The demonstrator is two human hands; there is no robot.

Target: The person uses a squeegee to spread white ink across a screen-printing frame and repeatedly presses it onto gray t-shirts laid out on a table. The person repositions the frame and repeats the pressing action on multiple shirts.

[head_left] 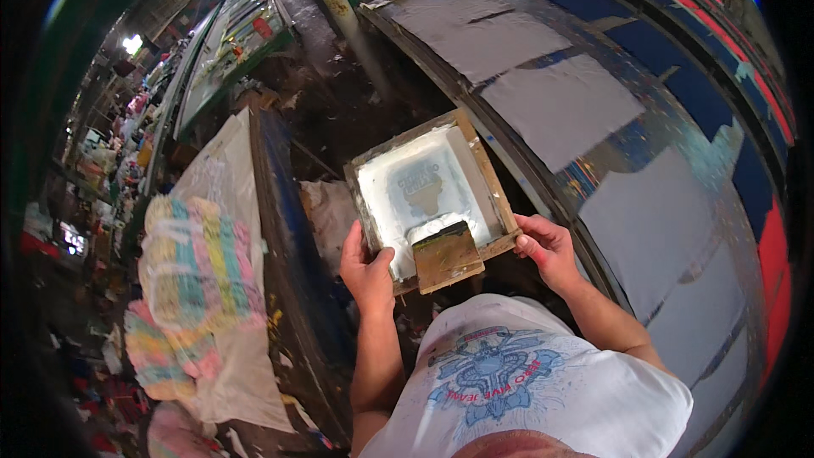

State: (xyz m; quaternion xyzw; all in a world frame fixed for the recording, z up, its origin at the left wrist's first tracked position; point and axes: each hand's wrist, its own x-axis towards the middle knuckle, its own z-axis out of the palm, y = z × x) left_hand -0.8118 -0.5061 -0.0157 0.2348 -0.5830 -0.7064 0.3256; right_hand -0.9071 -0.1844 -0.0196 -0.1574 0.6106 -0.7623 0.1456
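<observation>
A long printing table (678, 131) runs along the right side, its top stained with blue and red paint. Several pale grey cloth pieces (564, 106) lie flat on it in a row, one after another. On the left, a lower bench (284, 203) carries a pile of striped pastel fabric (199, 267).

A cloth printing workshop is shown. A long desk (678, 161) on the right is covered with grey cloth pieces (560, 106) laid in a row, with paint smears between them. A wooden printing screen (428, 195) is seen in the middle. Piles of bright cloth (199, 263) are stacked on the left, and more desks (229, 42) are lined up far away under lamps.
</observation>
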